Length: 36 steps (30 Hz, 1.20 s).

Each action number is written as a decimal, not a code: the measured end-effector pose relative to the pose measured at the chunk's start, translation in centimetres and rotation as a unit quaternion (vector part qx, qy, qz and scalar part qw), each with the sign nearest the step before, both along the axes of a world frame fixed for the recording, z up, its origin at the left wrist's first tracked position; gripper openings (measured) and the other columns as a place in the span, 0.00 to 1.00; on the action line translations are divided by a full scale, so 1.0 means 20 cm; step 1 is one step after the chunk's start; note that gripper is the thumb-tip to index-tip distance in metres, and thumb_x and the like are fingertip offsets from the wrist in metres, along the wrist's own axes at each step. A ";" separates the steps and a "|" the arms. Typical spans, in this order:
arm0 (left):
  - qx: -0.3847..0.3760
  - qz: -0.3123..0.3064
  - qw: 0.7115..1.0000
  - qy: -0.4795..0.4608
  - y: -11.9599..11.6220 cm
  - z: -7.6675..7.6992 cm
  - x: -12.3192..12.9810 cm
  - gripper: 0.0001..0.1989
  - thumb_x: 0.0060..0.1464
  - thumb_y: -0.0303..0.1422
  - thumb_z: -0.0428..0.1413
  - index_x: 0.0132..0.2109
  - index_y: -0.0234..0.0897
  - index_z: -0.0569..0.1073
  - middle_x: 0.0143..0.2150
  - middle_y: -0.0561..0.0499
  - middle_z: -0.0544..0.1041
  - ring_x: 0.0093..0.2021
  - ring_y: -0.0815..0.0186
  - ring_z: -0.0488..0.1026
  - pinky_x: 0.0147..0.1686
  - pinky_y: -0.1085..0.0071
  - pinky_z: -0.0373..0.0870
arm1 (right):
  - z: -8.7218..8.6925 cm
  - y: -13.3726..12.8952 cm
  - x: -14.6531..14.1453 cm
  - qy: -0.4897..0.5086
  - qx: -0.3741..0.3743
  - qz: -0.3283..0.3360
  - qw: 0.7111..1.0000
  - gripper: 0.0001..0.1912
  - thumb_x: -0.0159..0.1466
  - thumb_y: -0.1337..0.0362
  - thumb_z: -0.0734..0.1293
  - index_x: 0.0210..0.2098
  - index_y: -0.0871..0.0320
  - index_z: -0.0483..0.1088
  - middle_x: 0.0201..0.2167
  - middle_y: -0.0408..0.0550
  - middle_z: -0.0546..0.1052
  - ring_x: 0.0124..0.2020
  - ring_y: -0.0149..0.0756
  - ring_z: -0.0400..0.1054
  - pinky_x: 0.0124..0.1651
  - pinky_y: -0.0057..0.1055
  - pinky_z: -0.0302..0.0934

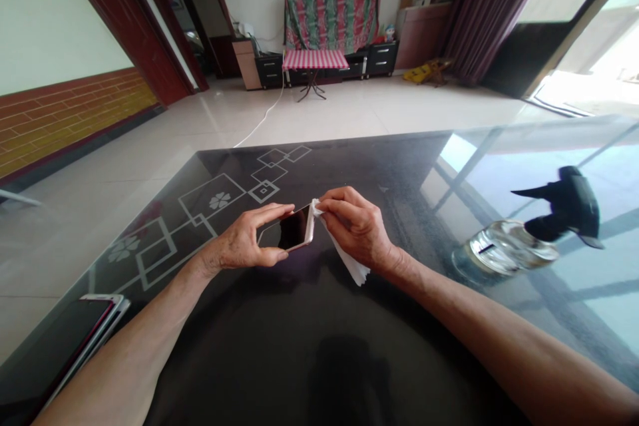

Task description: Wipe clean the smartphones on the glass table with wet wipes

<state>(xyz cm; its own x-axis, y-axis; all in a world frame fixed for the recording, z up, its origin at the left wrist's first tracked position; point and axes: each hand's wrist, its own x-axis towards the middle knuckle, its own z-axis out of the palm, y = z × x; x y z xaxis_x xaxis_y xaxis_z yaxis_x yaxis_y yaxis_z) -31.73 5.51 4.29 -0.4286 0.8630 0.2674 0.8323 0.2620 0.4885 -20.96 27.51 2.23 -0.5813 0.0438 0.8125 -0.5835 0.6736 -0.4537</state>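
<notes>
A: Where is the phone, and how do we grasp it?

B: We hold the phone (295, 229) above the middle of the bench (239, 353), tilted, dark screen towards us. Our left hand (249, 236) clasps it by the long edges, thumb near, fingers far.

A: Why by the edges?

B: In our judgement, that grip bares most of the screen and frees the end opposite the palm. Our right hand (357, 226) pinches a white tissue (353, 266) against that end, at the far corner; its loose tail hangs below our fingers.

A: Which items surround us?

B: On our right stands a clear spray bottle (509, 249) with a black trigger head (566, 203), apart from the right forearm (479, 306). On our left lies a stack of devices (80, 329), apparently phones.

A: Do we note obstructions?

B: The left forearm (164, 309) hides part of the stack, so we cannot count its pieces. The bottle appears near enough for an outward swing of the right arm to strike it. Between both hands and the phone, we see nothing intervening.
</notes>
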 end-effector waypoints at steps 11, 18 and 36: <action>0.024 0.030 0.999 -0.019 -0.05 -0.03 -0.08 0.36 0.43 0.38 0.63 0.62 0.36 0.67 0.60 0.43 0.72 0.59 0.50 0.69 0.62 0.54 0.64 | 0.01 -0.08 0.05 0.000 0.005 0.090 0.996 0.09 0.66 0.71 0.62 0.41 0.54 0.73 0.40 0.49 0.75 0.43 0.33 0.71 0.45 0.30 0.68; -0.005 0.003 1.000 0.011 0.00 -0.03 -0.02 0.36 0.42 0.36 0.63 0.61 0.36 0.68 0.60 0.43 0.71 0.61 0.51 0.67 0.63 0.56 0.63 | -0.02 0.00 -0.01 -0.020 -0.017 -0.002 1.000 0.07 0.65 0.69 0.64 0.38 0.56 0.75 0.37 0.48 0.75 0.38 0.32 0.71 0.43 0.29 0.67; -0.010 0.017 1.000 0.009 -0.01 -0.03 -0.03 0.37 0.43 0.39 0.63 0.61 0.33 0.68 0.61 0.41 0.71 0.61 0.51 0.67 0.63 0.56 0.62 | -0.02 -0.01 0.00 -0.018 -0.019 0.016 1.000 0.07 0.65 0.70 0.64 0.39 0.56 0.75 0.37 0.48 0.75 0.39 0.31 0.71 0.43 0.28 0.66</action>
<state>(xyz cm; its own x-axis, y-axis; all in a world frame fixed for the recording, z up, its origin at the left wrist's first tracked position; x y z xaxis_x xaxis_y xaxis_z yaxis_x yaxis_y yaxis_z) -32.32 5.30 3.64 -0.4527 0.8536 0.2578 0.8315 0.2998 0.4676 -20.92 27.26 1.83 -0.6122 0.0560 0.7887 -0.5865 0.6368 -0.5005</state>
